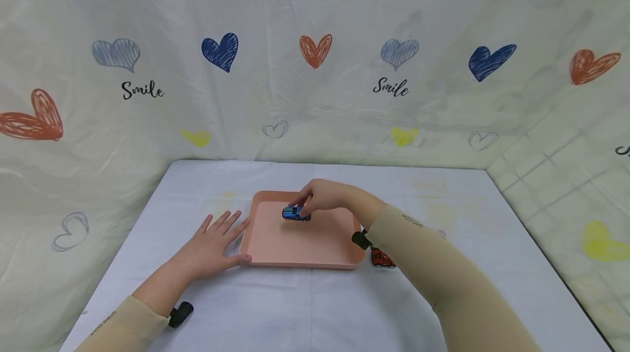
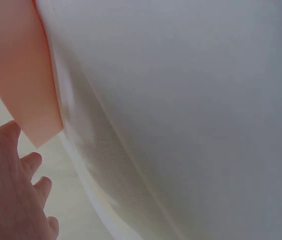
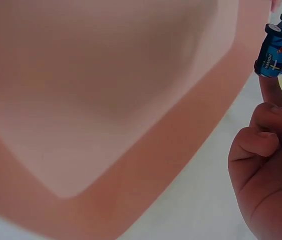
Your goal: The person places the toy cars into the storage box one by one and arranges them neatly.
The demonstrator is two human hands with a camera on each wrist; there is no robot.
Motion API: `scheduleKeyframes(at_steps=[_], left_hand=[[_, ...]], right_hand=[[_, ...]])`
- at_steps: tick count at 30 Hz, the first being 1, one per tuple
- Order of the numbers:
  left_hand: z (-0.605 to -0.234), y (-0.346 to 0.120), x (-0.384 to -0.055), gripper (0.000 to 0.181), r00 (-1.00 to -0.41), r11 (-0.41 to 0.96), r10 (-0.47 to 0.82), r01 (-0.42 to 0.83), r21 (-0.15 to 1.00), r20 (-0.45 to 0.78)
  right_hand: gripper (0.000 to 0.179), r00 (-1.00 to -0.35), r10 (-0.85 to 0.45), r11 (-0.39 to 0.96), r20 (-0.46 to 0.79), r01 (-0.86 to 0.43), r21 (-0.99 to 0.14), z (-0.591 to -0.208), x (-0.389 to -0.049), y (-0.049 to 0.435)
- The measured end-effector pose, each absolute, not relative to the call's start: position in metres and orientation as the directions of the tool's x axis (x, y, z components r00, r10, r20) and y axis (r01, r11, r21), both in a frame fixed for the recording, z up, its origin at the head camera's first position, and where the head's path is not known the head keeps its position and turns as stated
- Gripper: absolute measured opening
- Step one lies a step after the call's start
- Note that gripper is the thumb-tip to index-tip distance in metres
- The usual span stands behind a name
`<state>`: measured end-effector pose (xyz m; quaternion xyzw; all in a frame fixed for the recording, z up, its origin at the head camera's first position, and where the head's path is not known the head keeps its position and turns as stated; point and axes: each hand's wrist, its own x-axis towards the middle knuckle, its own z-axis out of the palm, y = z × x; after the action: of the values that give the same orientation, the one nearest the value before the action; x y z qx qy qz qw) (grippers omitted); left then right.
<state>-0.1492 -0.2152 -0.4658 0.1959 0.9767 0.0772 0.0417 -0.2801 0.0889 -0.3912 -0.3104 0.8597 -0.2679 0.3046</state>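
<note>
A blue toy car [image 1: 296, 213] with dark stripes is pinched between the fingertips of my right hand [image 1: 327, 197], over the far part of a pink tray [image 1: 300, 256]. In the right wrist view the toy car [image 3: 276, 52] shows its side, with lettering on it, and two of its wheels; the ring and little fingers are curled into the palm. My left hand [image 1: 210, 247] lies spread at the tray's left side, thumb and forefinger right at the rim. In the left wrist view its fingers [image 2: 41, 190] reach beside the tray's corner.
A red toy car [image 1: 382, 257] sits on the table just right of the tray, partly covered by the right sleeve. A white cloth covers the table [image 1: 266, 308]. Behind it hangs a pale sheet [image 1: 344, 111] printed with hearts.
</note>
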Motion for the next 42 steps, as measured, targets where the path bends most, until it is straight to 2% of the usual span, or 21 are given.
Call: scheduleKeyframes(at_steps=[13, 27, 42], left_hand=[[-0.465, -0.214, -0.15, 0.093, -0.922, 0.92, 0.379, 0.368, 0.133, -0.072], [-0.462, -0.214, -0.149, 0.093, -0.92, 0.916, 0.385, 0.372, 0.15, -0.07], [-0.464, -0.214, -0.149, 0.091, -0.92, 0.914, 0.388, 0.376, 0.151, -0.052]], right_hand=[[0.033, -0.601, -0.664, 0.714, -0.444, -0.335, -0.614, -0.419, -0.271, 0.056], [0.031, -0.588, -0.663, 0.735, -0.463, -0.394, -0.552, -0.426, -0.263, 0.041], [0.036, -0.537, -0.7, 0.712, -0.471, -0.482, -0.51, -0.432, -0.258, 0.027]])
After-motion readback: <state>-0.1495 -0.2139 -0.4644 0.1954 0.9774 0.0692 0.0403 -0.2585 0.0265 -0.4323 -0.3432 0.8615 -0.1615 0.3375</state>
